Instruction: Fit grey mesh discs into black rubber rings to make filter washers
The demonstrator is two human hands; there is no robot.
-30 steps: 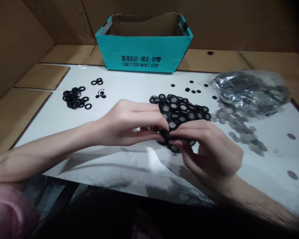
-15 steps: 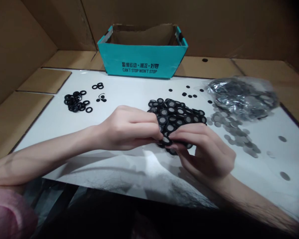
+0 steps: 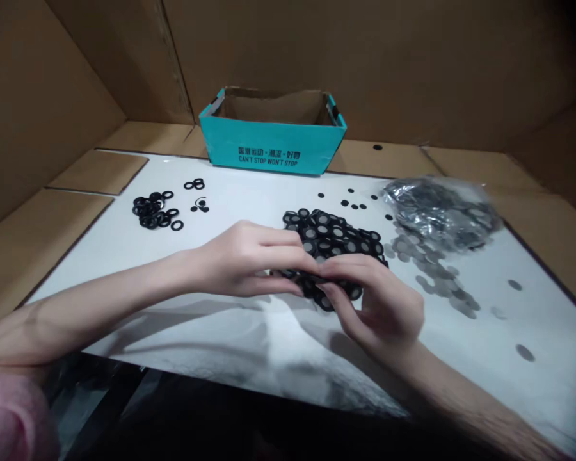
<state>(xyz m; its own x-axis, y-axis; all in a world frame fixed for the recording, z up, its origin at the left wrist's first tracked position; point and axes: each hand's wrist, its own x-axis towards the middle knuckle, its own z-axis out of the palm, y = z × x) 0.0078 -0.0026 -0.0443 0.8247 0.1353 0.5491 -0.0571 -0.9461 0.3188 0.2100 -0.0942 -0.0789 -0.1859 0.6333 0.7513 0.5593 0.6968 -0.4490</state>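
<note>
Loose black rings at left. My left hand by ringed-disc pile, can't tell grip; dark piece at pile's near edge, right hand pinches it. Likely single-piece fingerwork; next needs steady pinch.

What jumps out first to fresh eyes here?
Probably the turquoise box, standing open at the back of the white table. Next, the mound of black rings with grey centres mid-table, where the left hand and right hand meet. Then the crumpled clear bag on the right, by scattered grey discs.
</note>
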